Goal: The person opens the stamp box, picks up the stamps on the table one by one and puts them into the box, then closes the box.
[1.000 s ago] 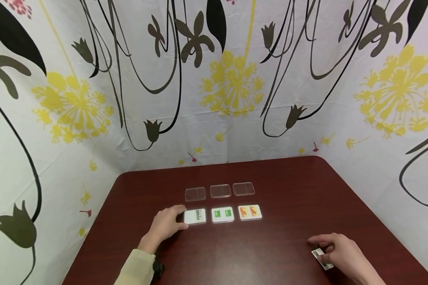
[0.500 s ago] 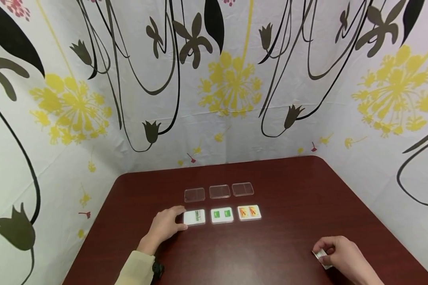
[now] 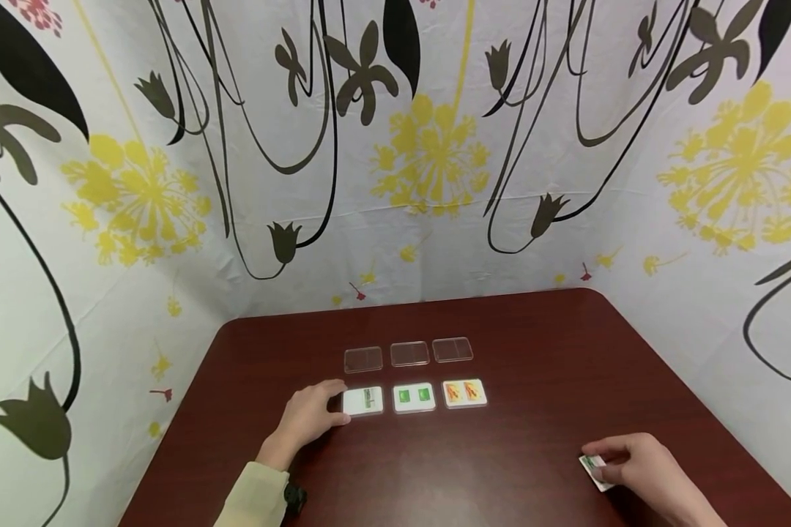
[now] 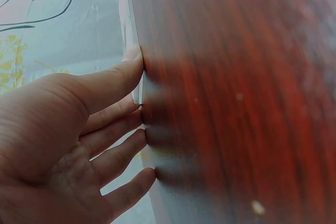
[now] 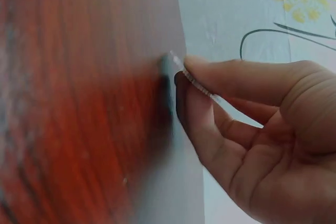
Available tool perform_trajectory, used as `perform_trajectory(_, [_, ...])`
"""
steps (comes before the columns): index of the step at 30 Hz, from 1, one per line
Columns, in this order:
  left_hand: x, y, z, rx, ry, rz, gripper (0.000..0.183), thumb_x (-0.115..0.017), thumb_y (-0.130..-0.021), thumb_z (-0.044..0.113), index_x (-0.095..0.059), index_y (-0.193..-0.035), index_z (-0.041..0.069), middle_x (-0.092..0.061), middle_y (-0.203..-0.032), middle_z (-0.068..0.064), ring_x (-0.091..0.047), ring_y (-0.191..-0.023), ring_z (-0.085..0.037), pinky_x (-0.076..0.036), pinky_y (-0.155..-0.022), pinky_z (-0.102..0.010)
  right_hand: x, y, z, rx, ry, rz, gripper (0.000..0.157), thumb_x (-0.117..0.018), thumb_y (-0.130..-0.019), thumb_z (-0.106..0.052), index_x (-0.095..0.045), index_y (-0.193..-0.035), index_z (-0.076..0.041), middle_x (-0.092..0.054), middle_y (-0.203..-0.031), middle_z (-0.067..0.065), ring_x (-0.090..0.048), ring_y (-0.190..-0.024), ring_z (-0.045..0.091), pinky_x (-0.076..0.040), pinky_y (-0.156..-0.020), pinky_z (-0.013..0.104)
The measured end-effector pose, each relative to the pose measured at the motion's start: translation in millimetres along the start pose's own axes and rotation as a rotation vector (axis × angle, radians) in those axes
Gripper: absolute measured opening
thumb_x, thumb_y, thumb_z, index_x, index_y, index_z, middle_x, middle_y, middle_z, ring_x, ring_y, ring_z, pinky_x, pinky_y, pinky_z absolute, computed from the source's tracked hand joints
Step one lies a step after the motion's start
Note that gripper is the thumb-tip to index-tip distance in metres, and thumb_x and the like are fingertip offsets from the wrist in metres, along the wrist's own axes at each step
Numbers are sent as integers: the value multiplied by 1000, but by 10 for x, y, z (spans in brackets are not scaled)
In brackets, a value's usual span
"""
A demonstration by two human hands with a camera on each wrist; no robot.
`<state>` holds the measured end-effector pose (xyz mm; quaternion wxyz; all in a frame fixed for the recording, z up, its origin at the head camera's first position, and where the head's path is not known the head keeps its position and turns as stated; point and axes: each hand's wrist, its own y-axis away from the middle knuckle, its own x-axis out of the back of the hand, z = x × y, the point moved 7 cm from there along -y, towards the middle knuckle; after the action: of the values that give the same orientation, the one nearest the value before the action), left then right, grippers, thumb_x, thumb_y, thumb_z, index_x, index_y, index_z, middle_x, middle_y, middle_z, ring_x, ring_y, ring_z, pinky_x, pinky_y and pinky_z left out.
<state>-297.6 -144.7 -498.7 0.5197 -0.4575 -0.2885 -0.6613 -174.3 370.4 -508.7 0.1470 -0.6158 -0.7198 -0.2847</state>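
My left hand (image 3: 308,416) spans the left end of a flat clear case (image 3: 362,401) with white and green printed cards in it. Its thumb sits at the near corner, a finger at the far one. In the left wrist view the thumb lies along the edge of the case (image 4: 130,24), and the other fingertips reach the tabletop. Over the right side of the table, my right hand (image 3: 652,468) pinches a small white and green stack of cards (image 3: 592,468) between thumb and fingers. Seen edge-on in the right wrist view, the stack (image 5: 197,82) is thin and layered.
To the right of the held case lie a case with green cards (image 3: 414,397) and one with orange cards (image 3: 464,393). Behind them runs a row of clear trays or lids (image 3: 409,353). Patterned cloth (image 3: 435,256) borders the dark red table (image 3: 474,468).
My right fingers shift on the small stack of cards; its face was covered half a second ago and shows again now, slightly tilted. My left hand stays at the case.
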Motion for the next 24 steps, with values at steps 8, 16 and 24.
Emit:
perform_trajectory(8, [2, -1, 7, -8, -5, 0, 57, -85, -82, 31, -67, -133, 12, -61, -137, -8, -58, -123, -32, -47, -99, -55, 24, -31, -56, 0, -88, 71, 39, -80, -87, -27, -74, -121, -8, -69, -119, 10, -66, -88, 15, -55, -72, 32])
perform_trajectory(16, [12, -5, 14, -21, -1, 5, 56, -85, -83, 31, -67, -133, 12, -61, -138, -8, -58, -123, -32, -47, -98, -55, 61, -96, -245, 2, -113, 144, 40, -79, -88, -32, -74, -124, -13, -72, -117, 4, -64, -102, 10, -50, -81, 26])
perform_trajectory(24, [3, -7, 3, -25, -4, 0, 57, -85, -83, 32, -67, -133, 12, -61, -138, -8, -58, -123, -32, -47, -98, -55, 5, -257, -495, 47, -170, 171, 47, -82, -85, -27, -71, -127, -8, -72, -116, 8, -65, -99, 15, -53, -80, 29])
